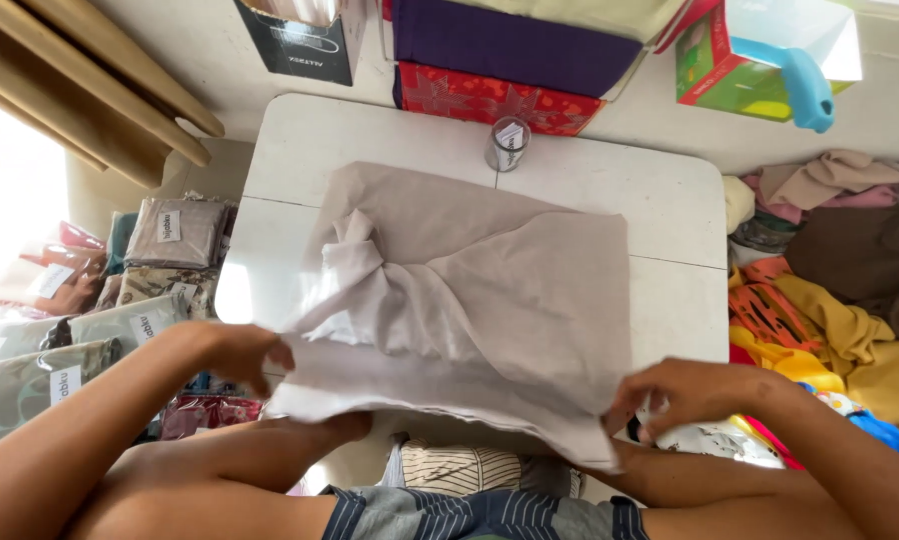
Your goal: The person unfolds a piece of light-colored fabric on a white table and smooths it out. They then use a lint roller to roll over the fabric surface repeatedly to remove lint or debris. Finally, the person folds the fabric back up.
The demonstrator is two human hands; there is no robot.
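A pale beige cloth (490, 290) lies spread over a white folding table (660, 200), bunched and knotted near its left middle. My left hand (242, 352) pinches the cloth's near left corner, lifted a little off the table. My right hand (670, 392) grips the near right edge of the same cloth at the table's front. The cloth's near edge hangs over the table toward my lap.
A small clear jar (508, 143) stands at the table's far middle. Boxes in purple and red (500, 70) sit behind it. Packaged fabrics (170, 240) pile at the left, loose coloured clothes (840, 290) at the right.
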